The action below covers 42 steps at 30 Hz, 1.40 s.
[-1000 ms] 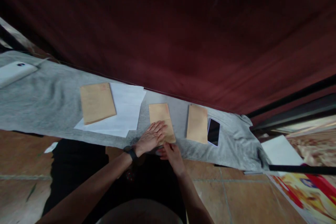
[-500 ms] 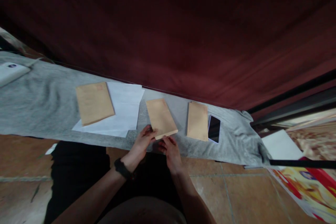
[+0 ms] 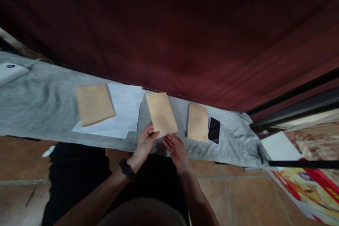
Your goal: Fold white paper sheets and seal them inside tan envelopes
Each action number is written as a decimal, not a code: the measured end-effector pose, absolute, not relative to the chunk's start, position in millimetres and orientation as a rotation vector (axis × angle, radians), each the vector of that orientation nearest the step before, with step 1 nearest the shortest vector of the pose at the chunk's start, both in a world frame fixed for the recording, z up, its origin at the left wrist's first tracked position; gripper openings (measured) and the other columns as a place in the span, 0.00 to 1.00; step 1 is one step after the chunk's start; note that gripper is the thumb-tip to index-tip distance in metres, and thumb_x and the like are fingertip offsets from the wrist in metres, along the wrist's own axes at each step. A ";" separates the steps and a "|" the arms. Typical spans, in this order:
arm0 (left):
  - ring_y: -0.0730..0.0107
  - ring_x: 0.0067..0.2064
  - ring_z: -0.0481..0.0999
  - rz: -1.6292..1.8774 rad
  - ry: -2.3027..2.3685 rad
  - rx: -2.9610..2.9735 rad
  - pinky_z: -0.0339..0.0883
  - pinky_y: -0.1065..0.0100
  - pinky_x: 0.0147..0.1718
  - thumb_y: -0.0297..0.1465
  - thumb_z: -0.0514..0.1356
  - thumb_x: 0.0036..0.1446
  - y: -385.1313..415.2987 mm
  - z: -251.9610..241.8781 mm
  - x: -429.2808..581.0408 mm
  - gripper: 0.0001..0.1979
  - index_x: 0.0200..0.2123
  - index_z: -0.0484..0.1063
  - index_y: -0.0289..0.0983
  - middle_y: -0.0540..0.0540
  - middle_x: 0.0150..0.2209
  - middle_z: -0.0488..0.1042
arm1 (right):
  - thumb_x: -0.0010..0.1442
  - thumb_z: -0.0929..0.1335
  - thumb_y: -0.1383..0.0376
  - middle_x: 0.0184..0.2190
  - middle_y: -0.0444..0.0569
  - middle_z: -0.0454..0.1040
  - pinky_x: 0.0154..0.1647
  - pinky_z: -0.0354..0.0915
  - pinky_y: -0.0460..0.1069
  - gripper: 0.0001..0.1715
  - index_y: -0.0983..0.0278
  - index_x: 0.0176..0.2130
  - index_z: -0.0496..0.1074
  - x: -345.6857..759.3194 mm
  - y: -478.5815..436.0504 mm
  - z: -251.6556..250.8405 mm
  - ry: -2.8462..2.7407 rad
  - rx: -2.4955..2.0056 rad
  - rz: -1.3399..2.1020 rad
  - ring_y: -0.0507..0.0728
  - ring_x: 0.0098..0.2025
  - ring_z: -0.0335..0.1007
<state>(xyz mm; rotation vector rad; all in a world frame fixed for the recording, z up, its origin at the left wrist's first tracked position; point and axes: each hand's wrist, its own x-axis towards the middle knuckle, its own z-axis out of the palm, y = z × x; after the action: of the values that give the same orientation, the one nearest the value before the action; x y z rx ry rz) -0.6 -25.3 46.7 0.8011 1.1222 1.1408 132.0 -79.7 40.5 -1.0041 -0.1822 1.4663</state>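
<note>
My left hand (image 3: pixel 147 137) pinches the lower left corner of a brown paper envelope (image 3: pixel 162 114), thumb on top. The envelope is tilted slightly and seems raised off the grey cloth. Beneath its near edge, my right hand (image 3: pixel 177 148) has its fingers stretched out, the fingertips at or very near the paper; whether they touch it I cannot tell. To the left, a stack of brown envelopes (image 3: pixel 95 105) lies on white paper sheets (image 3: pixel 125 109). Several more brown envelopes, in a small pile (image 3: pixel 197 123), lie to the right.
A phone (image 3: pixel 214 130) lies right of the small pile. The narrow surface is covered by a grey cloth (image 3: pixel 50 102), with a white device (image 3: pixel 12 72) at its left end. A dark red curtain-like sheet (image 3: pixel 169 42) rises behind. A colourful box (image 3: pixel 309 190) stands at lower right.
The envelope's far end has moved up and away, and its near edge has flattened. My right hand has shifted slightly right and its fingers have straightened. My left hand keeps its hold.
</note>
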 end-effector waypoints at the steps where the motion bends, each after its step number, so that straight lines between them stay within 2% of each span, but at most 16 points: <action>1: 0.63 0.36 0.80 1.125 1.128 0.824 0.71 0.61 0.43 0.40 0.73 0.38 -26.9 46.1 1.1 0.20 0.34 0.75 0.38 0.47 0.32 0.81 | 0.52 0.77 0.65 0.34 0.47 0.81 0.48 0.74 0.52 0.08 0.62 0.32 0.77 132.5 -76.7 39.9 -0.181 -1.010 1.461 0.55 0.38 0.78; 7: 0.64 0.36 0.79 1.008 1.174 0.808 0.74 0.64 0.36 0.43 0.70 0.43 -37.6 44.7 -2.5 0.19 0.34 0.74 0.37 0.47 0.34 0.80 | 0.50 0.77 0.67 0.27 0.42 0.77 0.50 0.74 0.55 0.12 0.60 0.26 0.71 126.5 -64.0 26.3 -0.189 -1.029 1.392 0.55 0.34 0.77; 10: 0.68 0.30 0.78 0.905 1.155 0.792 0.71 0.69 0.28 0.43 0.69 0.45 -35.7 45.4 -10.1 0.19 0.34 0.72 0.36 0.48 0.29 0.78 | 0.50 0.77 0.65 0.26 0.42 0.76 0.51 0.73 0.56 0.12 0.59 0.26 0.70 121.2 -62.4 21.4 -0.233 -1.023 1.383 0.56 0.35 0.78; 13: 0.73 0.22 0.73 0.887 1.156 0.863 0.66 0.72 0.22 0.38 0.68 0.44 -25.8 42.3 -17.3 0.16 0.33 0.69 0.36 0.52 0.24 0.75 | 0.51 0.77 0.63 0.29 0.45 0.79 0.52 0.73 0.57 0.11 0.59 0.29 0.72 121.3 -65.8 20.4 -0.293 -1.058 1.399 0.58 0.38 0.79; 15: 0.74 0.19 0.71 0.844 1.213 0.907 0.65 0.72 0.20 0.35 0.67 0.44 -18.3 38.4 -22.1 0.15 0.33 0.66 0.38 0.55 0.21 0.72 | 0.52 0.76 0.59 0.33 0.49 0.80 0.49 0.74 0.57 0.11 0.61 0.32 0.74 126.0 -71.4 21.8 -0.389 -1.143 1.487 0.59 0.38 0.80; 18: 0.72 0.16 0.69 0.752 1.306 0.961 0.64 0.71 0.18 0.31 0.64 0.46 -11.4 32.9 -29.3 0.15 0.35 0.62 0.41 0.59 0.19 0.70 | 0.58 0.71 0.50 0.33 0.53 0.82 0.39 0.76 0.55 0.19 0.64 0.36 0.78 136.1 -81.6 26.2 -0.668 -1.388 1.601 0.59 0.32 0.79; 20: 0.71 0.17 0.70 0.724 1.336 0.996 0.63 0.72 0.18 0.28 0.62 0.49 -10.7 30.7 -33.2 0.15 0.38 0.60 0.42 0.60 0.19 0.69 | 0.63 0.66 0.48 0.35 0.54 0.82 0.39 0.75 0.55 0.23 0.64 0.39 0.79 141.2 -86.2 29.5 -0.949 -1.559 1.409 0.59 0.33 0.79; 22: 0.71 0.18 0.71 0.684 1.370 1.066 0.63 0.72 0.19 0.27 0.59 0.53 -12.3 30.1 -36.4 0.14 0.41 0.59 0.42 0.60 0.20 0.69 | 0.69 0.62 0.52 0.45 0.54 0.81 0.51 0.73 0.56 0.22 0.62 0.47 0.78 143.8 -88.0 31.4 -1.298 -1.645 1.025 0.61 0.46 0.79; 25: 0.70 0.22 0.74 0.569 1.529 1.337 0.64 0.71 0.23 0.29 0.58 0.58 -17.0 31.9 -41.6 0.12 0.45 0.61 0.41 0.57 0.24 0.72 | 0.72 0.60 0.60 0.62 0.51 0.71 0.70 0.57 0.59 0.22 0.60 0.60 0.72 144.9 -88.1 28.5 -1.823 -1.637 0.558 0.60 0.65 0.65; 27: 0.66 0.28 0.78 0.475 1.684 1.591 0.65 0.70 0.27 0.31 0.58 0.60 -19.6 35.1 -45.3 0.11 0.47 0.64 0.41 0.53 0.27 0.74 | 0.73 0.60 0.61 0.66 0.50 0.66 0.73 0.51 0.60 0.24 0.61 0.64 0.67 145.6 -88.5 22.5 -2.045 -1.643 0.392 0.59 0.68 0.60; 29: 0.62 0.36 0.81 0.441 1.770 1.835 0.69 0.67 0.33 0.34 0.56 0.64 -18.3 39.3 -46.7 0.09 0.47 0.68 0.40 0.48 0.32 0.77 | 0.73 0.60 0.61 0.68 0.50 0.63 0.73 0.49 0.60 0.26 0.61 0.67 0.62 146.9 -89.4 15.4 -2.160 -1.666 0.279 0.59 0.69 0.58; 31: 0.60 0.44 0.80 0.538 1.694 2.064 0.71 0.64 0.42 0.36 0.51 0.67 -8.7 42.9 -43.0 0.12 0.49 0.70 0.39 0.43 0.41 0.79 | 0.73 0.60 0.61 0.68 0.50 0.61 0.73 0.49 0.60 0.28 0.61 0.69 0.59 148.2 -90.1 9.6 -2.219 -1.670 0.201 0.58 0.69 0.58; 33: 0.59 0.55 0.75 0.699 1.489 2.276 0.68 0.59 0.54 0.35 0.49 0.69 11.9 43.8 -33.1 0.17 0.55 0.70 0.38 0.39 0.53 0.76 | 0.73 0.60 0.61 0.68 0.50 0.61 0.73 0.49 0.59 0.28 0.62 0.69 0.58 149.0 -90.1 6.4 -2.251 -1.657 0.160 0.58 0.70 0.58; 36: 0.57 0.70 0.58 0.710 1.273 2.507 0.54 0.53 0.67 0.36 0.47 0.70 59.3 37.3 -12.2 0.24 0.63 0.64 0.33 0.37 0.67 0.63 | 0.73 0.60 0.61 0.68 0.50 0.63 0.73 0.50 0.59 0.28 0.62 0.69 0.59 148.7 -89.4 5.3 -2.242 -1.660 0.145 0.58 0.69 0.58; 38: 0.57 0.72 0.52 0.581 1.262 2.569 0.47 0.54 0.69 0.38 0.46 0.70 93.2 28.7 -0.4 0.27 0.66 0.60 0.31 0.37 0.70 0.59 | 0.73 0.61 0.61 0.67 0.50 0.64 0.73 0.51 0.59 0.28 0.62 0.68 0.60 148.0 -88.9 6.0 -2.206 -1.657 0.176 0.59 0.69 0.59; 42: 0.59 0.73 0.51 0.368 1.143 2.646 0.42 0.54 0.70 0.41 0.44 0.71 138.1 10.3 7.8 0.29 0.69 0.56 0.36 0.40 0.71 0.57 | 0.72 0.63 0.60 0.67 0.50 0.63 0.73 0.49 0.62 0.28 0.58 0.69 0.60 147.7 -88.3 9.4 -2.063 -1.587 0.389 0.60 0.69 0.58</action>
<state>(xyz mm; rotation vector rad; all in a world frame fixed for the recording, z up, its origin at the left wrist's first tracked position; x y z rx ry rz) 7.8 138.1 10.3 2.6456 1.1430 0.3680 147.7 -88.3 9.4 -1.5875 -2.0632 0.3892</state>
